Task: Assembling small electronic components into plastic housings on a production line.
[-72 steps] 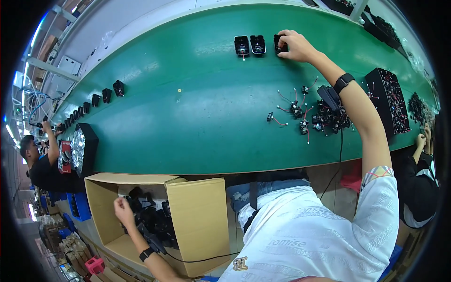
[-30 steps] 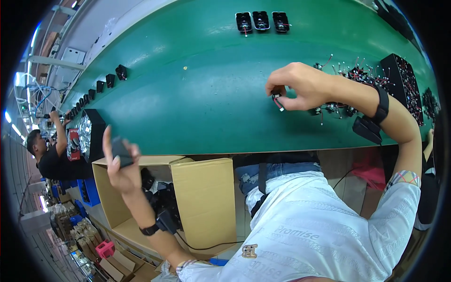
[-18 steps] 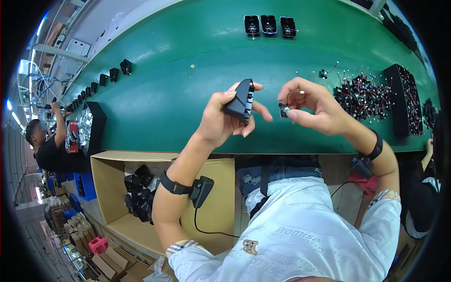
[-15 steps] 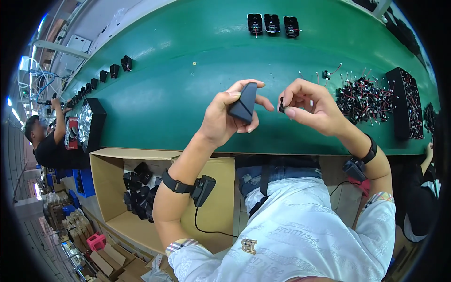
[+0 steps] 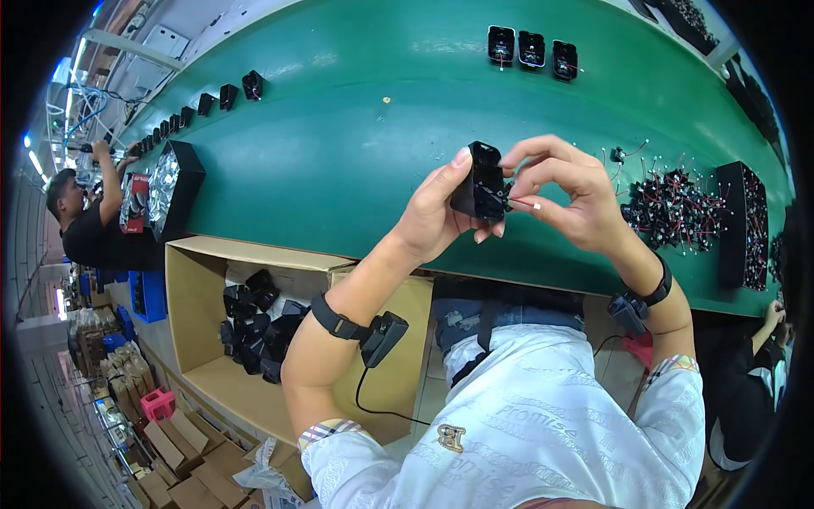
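Note:
My left hand (image 5: 430, 212) grips a black plastic housing (image 5: 471, 193) above the green table, its hollow side turned toward my right. The fingers of my right hand (image 5: 578, 193) are closed at that hollow side, pinching a small wired part (image 5: 522, 203) with a red lead and a white plug. The part's inner end is at the housing's opening; how deep it sits I cannot tell. Right of my right hand lies a heap of similar wired parts (image 5: 678, 208), black with red leads and white plugs.
A black box (image 5: 731, 225) of wired parts stands at the right. Three housings (image 5: 532, 51) lie at the far edge; several more housings (image 5: 228, 97) line the left. Below the table, a cardboard box (image 5: 199, 335) holds black pieces. A co-worker (image 5: 89, 225) is at the left.
My left hand has turned the housing so its hollow side shows. My right hand has brought the small wired part up against it. The view has shifted slightly.

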### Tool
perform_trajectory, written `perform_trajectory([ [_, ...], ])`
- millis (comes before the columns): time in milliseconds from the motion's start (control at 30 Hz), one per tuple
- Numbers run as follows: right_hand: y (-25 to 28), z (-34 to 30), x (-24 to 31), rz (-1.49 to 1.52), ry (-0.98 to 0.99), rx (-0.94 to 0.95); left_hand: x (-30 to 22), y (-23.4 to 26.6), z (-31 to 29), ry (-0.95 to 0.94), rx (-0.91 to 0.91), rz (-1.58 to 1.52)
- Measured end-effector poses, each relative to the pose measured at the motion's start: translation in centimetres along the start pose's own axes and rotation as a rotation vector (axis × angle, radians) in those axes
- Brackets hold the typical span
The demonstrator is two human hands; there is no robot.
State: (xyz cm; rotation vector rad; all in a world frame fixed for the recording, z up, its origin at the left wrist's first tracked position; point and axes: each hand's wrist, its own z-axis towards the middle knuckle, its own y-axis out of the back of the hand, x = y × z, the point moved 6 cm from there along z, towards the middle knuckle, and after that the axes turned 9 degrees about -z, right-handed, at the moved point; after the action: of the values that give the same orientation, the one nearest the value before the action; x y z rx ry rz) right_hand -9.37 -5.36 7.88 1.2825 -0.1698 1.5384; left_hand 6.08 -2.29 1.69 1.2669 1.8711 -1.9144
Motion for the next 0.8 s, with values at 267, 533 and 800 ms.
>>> perform_trajectory([
  [267,0.4,0.7,1.6,-0.232,0.161,-0.069,-1.0,-0.8,-0.4,0.000,0.059,0.021],
  [533,0.0,1.9,2.0,-0.352,0.290,-0.104,-1.5,0.0,-0.2,-0.038,-0.044,0.092],
  [800,0.0,2.4,1.7,-0.395,0.305,-0.001,-1.5,0.4,0.0,-0.019,0.042,0.176],
])
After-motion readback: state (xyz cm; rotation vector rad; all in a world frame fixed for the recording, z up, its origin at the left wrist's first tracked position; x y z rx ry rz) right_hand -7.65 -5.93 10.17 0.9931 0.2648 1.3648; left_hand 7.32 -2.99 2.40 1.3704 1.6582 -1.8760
